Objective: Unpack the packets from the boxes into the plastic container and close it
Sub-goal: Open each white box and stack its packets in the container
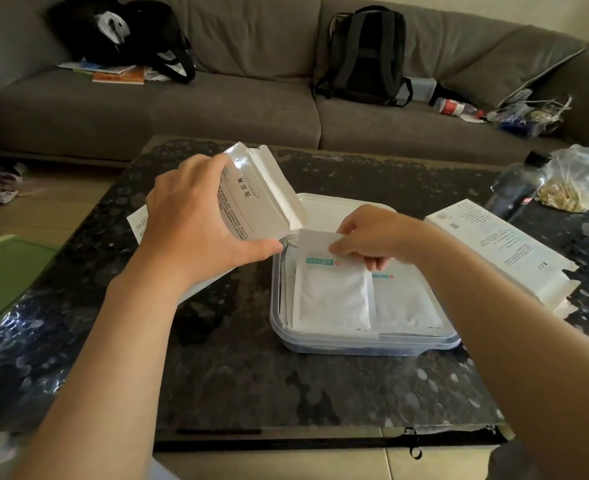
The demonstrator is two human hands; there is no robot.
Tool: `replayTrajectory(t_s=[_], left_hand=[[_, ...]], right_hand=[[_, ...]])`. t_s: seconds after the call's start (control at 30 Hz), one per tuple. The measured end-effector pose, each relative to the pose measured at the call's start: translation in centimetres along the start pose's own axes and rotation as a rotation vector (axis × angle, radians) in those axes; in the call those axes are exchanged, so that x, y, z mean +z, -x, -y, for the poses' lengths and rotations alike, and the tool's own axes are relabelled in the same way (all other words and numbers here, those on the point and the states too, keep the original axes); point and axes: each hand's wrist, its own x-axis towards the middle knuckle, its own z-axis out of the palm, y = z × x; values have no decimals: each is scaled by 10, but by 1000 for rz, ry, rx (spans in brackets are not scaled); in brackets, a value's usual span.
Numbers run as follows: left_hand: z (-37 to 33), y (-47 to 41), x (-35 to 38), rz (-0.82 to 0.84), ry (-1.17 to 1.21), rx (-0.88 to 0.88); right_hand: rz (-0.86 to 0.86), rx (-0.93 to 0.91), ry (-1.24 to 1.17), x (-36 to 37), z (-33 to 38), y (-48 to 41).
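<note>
Now left hand (196,216) grips box (251,199); right hand (372,237) pinches packet (331,296) over container (366,344).

Bare left hand (189,216) and right hand (376,237); forearms seemingly uncovered throughout.

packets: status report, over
Left hand grips open box, tilted over container. Right hand pinches top packet in container. Container not yet closed; second box to its right, not in the way.
</note>
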Motion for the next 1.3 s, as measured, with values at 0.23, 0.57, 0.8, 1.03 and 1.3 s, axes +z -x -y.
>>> replayTrajectory(t_s=[0.23,0.57,0.8,1.03,1.3], left_hand=[[2,0,-1,6,17,-10],[-1,0,2,35,31,-21],[-2,0,6,46,27,-16],[1,-1,9,53,12,-15],[-3,2,12,53,7,13]], right_hand=[[-123,-358,282,51,-5,29],[62,-417,518,73,-7,33],[82,-400,563,76,-10,28],[88,-389,594,76,-6,26],[185,-355,585,73,-6,18]])
